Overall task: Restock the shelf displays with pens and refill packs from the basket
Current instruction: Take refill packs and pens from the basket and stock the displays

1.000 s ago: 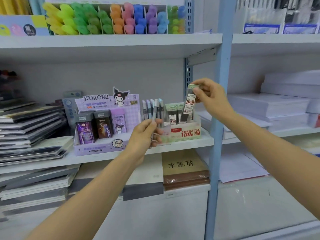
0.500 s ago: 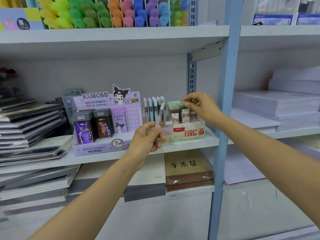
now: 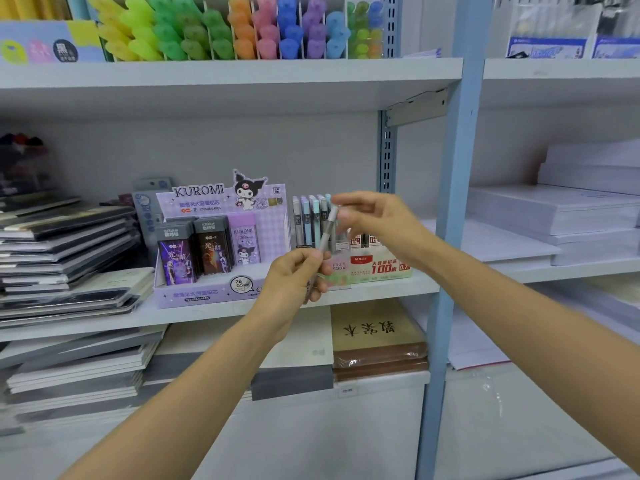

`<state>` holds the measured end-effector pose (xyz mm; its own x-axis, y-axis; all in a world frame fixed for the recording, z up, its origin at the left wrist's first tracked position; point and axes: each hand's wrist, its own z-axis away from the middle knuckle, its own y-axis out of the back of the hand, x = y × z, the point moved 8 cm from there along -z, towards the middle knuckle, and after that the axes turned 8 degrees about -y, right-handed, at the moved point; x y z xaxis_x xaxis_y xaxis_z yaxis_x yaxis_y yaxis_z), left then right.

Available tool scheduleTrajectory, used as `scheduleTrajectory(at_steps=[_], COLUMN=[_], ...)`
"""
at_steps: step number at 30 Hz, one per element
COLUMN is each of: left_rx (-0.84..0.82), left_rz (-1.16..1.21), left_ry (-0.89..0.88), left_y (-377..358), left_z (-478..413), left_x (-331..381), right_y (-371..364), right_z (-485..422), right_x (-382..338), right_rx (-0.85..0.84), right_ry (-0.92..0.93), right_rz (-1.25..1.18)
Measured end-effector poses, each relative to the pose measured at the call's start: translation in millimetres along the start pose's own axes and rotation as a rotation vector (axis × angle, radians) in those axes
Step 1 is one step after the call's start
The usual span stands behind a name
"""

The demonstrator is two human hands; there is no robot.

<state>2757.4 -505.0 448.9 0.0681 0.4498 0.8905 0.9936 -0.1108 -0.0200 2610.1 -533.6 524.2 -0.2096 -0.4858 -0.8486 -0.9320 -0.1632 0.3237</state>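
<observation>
Your left hand (image 3: 298,277) has the pen (image 3: 325,239): thumb and curled fingers pinch its lower barrel, and it tilts up and to the right, just in front of the Fruit Soda display box (image 3: 337,268). Your right hand (image 3: 381,225) is up at the cap end, fingers loosely bent and right beside the tip. It's blurred there, so I can't tell whether it has hold or is only alongside.

That pen looks like a slim, light, stiff plastic stick. There's no weight to fight, but it's smooth and could easily roll between your fingertips. Take it around the middle of the barrel rather than by the cap alone, which might pull off.

The likely home is the row of upright pens (image 3: 311,220) standing in that box. They're packed close together, so a gentle, straight drop-in is the call. Shove it and you could tip the neighbours. The refill box (image 3: 379,266) sits just beside it, to the right. The basket isn't in view.
</observation>
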Motion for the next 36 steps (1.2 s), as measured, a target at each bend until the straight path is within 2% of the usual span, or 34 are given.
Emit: scheduleTrajectory(at_steps=[4, 9, 13, 15, 19, 25, 36], left_rx=[-0.006, 0.001, 0.156, 0.070, -0.154, -0.137, -0.141], left_rz=[0.025, -0.048, -0.672, -0.887, -1.158, -1.177, -1.155], left_ry=[-0.014, -0.065, -0.396, -0.503, -0.496, -0.612, -0.610], left_y=[0, 7, 33, 33, 26, 23, 24], left_z=[4, 5, 3, 1, -2, 0, 1], left_x=[6, 17, 45, 46, 22, 23, 19], right_y=[-15, -11, 20, 37, 41, 22, 7], right_z=[3, -2, -14, -20, -33, -47, -61], right_x=[-3, -11, -29, -35, -31, -5, -7], right_rx=[-0.020, -0.046, 0.165, 0.288, 0.357, 0.339, 0.254], right_ry=[-0.009, -0.025, 0.034, 0.086, 0.111, 0.106, 0.101], right_rz=[-0.199, -0.219, -0.209, -0.131, 0.030, 0.264, 0.307])
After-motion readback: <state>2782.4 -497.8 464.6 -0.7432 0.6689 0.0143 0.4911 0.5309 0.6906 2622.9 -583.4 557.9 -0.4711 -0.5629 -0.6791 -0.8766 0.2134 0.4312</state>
